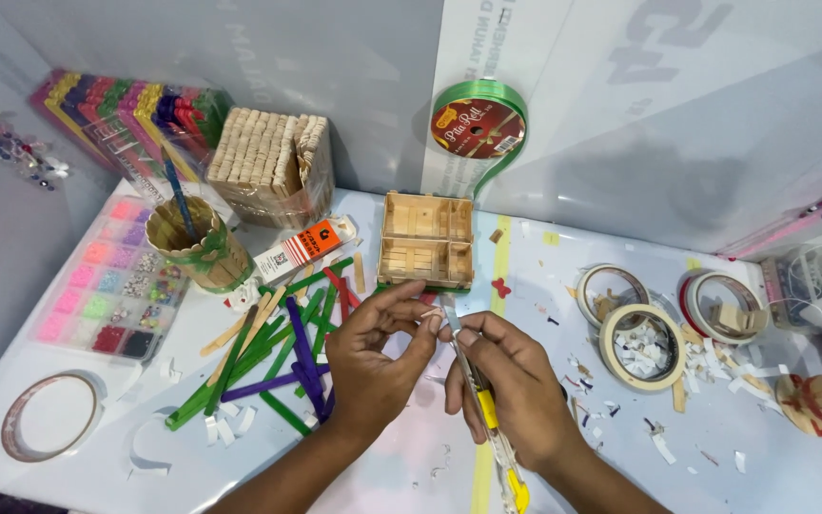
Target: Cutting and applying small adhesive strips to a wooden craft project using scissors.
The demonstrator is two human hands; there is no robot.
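Observation:
My right hand (pixel 516 385) grips a yellow and grey craft knife (pixel 487 419), its blade tip pointing up towards my other hand. My left hand (pixel 378 357) pinches a small pale piece (pixel 432 312) between thumb and fingertips, right at the blade tip. Both hands hover over the white table, just in front of a small open wooden stick box (pixel 427 241). A pile of green, purple and red craft sticks (pixel 283 357) lies to the left of my left hand.
A stick-built cup (pixel 204 249) holding a blue stick, a glue tube (pixel 302 247), a bead tray (pixel 107 286) and a bundle of plain sticks (pixel 268 162) sit at left. Tape rolls (pixel 637 345) and paper scraps lie at right; a green ribbon roll (pixel 478 124) leans on the back wall.

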